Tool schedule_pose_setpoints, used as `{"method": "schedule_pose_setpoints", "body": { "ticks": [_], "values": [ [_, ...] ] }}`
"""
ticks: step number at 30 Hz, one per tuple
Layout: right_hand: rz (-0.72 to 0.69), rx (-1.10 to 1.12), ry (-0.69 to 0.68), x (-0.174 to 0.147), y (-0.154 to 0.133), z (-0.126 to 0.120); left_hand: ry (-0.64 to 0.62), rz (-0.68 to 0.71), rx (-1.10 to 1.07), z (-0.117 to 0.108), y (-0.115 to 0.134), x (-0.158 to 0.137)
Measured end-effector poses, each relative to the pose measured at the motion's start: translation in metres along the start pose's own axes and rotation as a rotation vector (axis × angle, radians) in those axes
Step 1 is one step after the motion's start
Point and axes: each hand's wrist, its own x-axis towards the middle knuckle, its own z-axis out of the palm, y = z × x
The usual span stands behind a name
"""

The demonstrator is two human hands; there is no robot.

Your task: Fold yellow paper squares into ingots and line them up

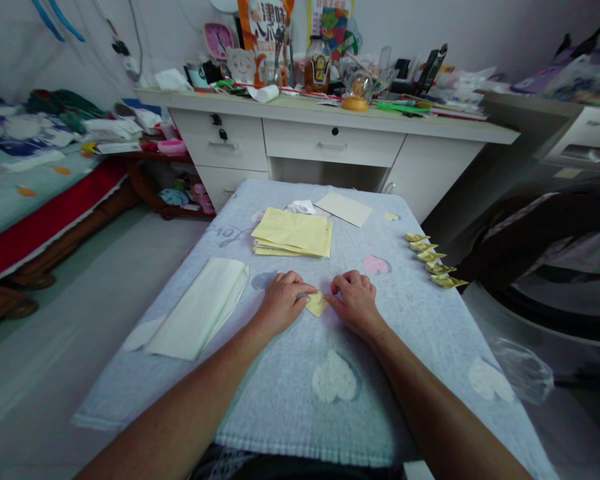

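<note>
Flanking the small yellow paper (317,305), the person's left hand (283,301) pinches its left corner, the right hand (356,302) its right.

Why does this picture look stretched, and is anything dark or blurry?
Head view: likely a wide lens, stretching the washing machine at the right edge, which sits partly dark; the bed looks soft; the left hand and right hand are clearer.

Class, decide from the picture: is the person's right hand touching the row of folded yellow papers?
Apart. The head view shows it: a wide strip of cloth lies between the right hand and the folded yellow papers.
</note>
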Motion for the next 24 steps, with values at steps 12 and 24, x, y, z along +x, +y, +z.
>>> {"method": "schedule_pose_setpoints", "body": {
  "ticks": [12, 24],
  "values": [
    [-0.159, 0.094, 0.039, 0.003, -0.007, 0.009, 0.092, -0.006, 0.022, 0.004, 0.001, -0.002],
    [-0.242, 0.348, 0.036, 0.002, -0.004, 0.004, 0.011, -0.085, -0.068, -0.004, 0.011, -0.002]
  ]
}}
